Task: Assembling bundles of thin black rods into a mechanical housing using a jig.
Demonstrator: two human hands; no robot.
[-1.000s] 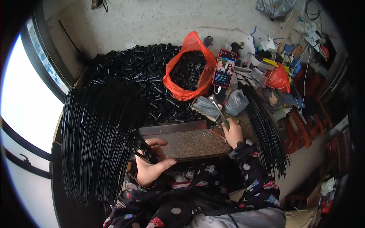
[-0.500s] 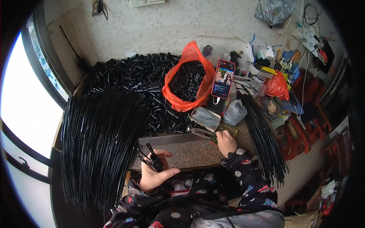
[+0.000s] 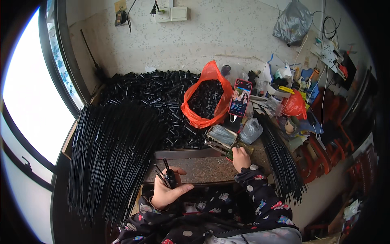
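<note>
My left hand (image 3: 168, 193) is near the table's front edge, its fingers curled round a black plastic fitting (image 3: 170, 178). Several thin black rods (image 3: 161, 173) stick up from the same grip; whether they are joined to the fitting I cannot tell. The thumb points to the right. Farther right, my right hand (image 3: 241, 157) is closed over the handles of a pair of metal pliers (image 3: 217, 145), resting at the tabletop. Its fingertips are partly hidden. Beside the pliers sits an open box of thin, pale pins or ties (image 3: 222, 136).
Loose black fittings (image 3: 138, 87) are heaped at the back, with an orange bag (image 3: 189, 112) of small black parts among them. Long black rods hang over the edge in a left bundle (image 3: 109, 162) and a right one (image 3: 280, 158). A phone (image 3: 240, 97) stands by a clear bag (image 3: 251, 132).
The whole view has tilted up, so the scene sits lower and slightly to the right. Both hands keep nearly the same pose and hold the same things.
</note>
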